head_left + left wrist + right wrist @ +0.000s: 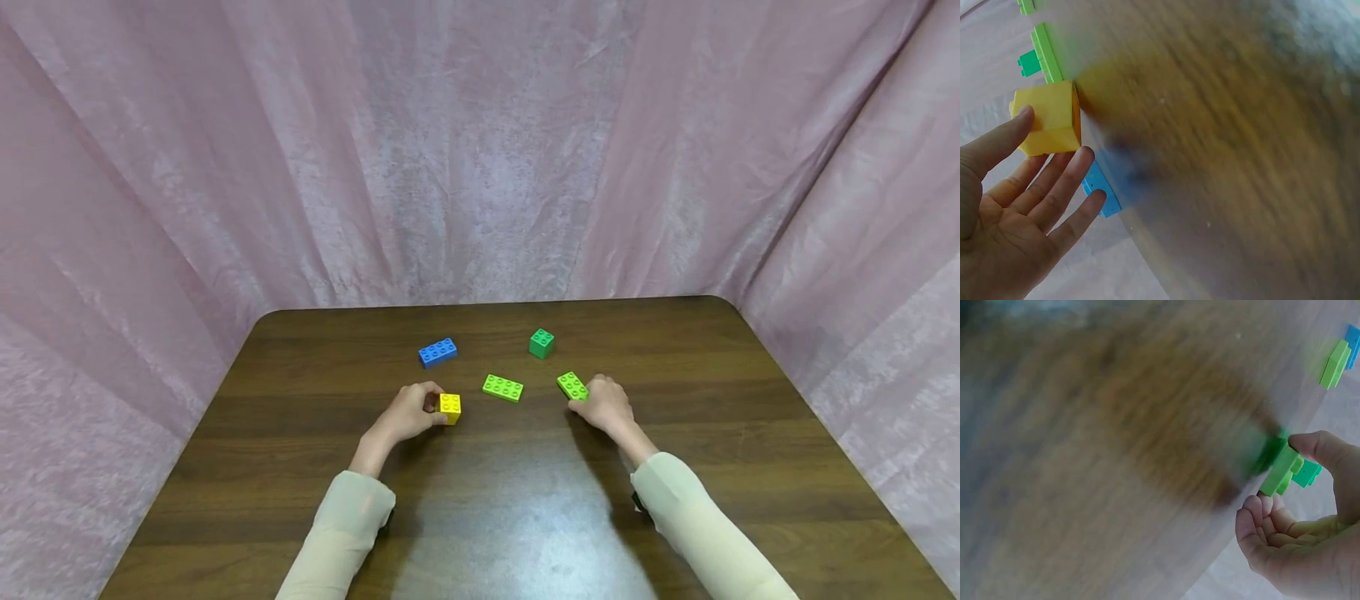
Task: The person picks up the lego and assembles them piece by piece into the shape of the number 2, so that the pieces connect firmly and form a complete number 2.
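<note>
My left hand [403,414] holds a square yellow brick [450,405] with studs, left of centre on the table. In the left wrist view, the thumb lies against one side of that yellow brick [1049,112] and the fingers come in at the opposite side. On the right, my other hand [609,407] pinches a flat lime-green brick [572,384], its studded top facing up. The right wrist view has the lime-green brick [1279,469] between thumb and fingertips, low over the tabletop.
A second flat lime-green brick [502,387] lies between the hands. Farther back are a blue brick [438,352] on the left and a square dark green brick [542,343] on the right. Pink curtains [480,150] hang behind the brown wooden table [510,483].
</note>
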`<state>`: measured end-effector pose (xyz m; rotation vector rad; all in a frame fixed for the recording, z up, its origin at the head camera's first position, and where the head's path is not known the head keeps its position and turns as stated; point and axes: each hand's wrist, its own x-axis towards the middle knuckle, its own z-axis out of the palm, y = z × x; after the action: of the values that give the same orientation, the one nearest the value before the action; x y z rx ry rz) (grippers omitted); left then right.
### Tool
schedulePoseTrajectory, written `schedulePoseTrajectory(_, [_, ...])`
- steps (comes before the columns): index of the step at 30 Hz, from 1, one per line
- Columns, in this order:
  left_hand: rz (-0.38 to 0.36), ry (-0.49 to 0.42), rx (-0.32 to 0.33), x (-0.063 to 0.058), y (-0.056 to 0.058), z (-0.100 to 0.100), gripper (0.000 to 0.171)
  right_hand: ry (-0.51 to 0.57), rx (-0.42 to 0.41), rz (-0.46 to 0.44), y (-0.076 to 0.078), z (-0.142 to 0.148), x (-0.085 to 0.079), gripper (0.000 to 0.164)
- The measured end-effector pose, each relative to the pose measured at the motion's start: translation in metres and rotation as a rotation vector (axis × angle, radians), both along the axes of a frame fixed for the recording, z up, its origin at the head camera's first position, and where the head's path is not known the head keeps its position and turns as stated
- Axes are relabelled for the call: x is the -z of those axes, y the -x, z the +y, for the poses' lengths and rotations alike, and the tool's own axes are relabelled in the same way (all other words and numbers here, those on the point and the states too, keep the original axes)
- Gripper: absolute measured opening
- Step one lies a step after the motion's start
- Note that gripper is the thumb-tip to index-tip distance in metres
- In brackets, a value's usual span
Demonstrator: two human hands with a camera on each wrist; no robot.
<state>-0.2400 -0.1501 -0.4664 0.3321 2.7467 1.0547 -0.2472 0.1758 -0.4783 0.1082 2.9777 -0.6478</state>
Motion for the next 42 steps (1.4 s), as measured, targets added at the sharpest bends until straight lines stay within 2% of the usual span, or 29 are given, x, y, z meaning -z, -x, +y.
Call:
schedulePoseTrajectory(12, [0.030, -0.071, -0.034, -0.007, -0.001, 0.000, 0.033, 0.097, -0.001, 0.176, -0.010, -0.002, -0.009, 0.041])
schedulePoseTrajectory(20, [0.043, -0.086, -0.052, -0.014, -0.004, 0.001, 0.036, 0.184, -0.012, 0.225, -0.017, -0.008, -0.017, 0.042])
schedulePoseTrajectory(31, [0.142, -0.154, -0.064, -0.017, -0.008, -0.001, 0.036, 0.254, -0.089, 0.305, -0.029, -0.023, -0.029, 0.036])
schedulePoseTrajectory(42, [0.207, -0.194, -0.055, -0.027, -0.014, -0.001, 0.036, 0.339, -0.197, 0.376, -0.041, -0.036, -0.033, 0.030])
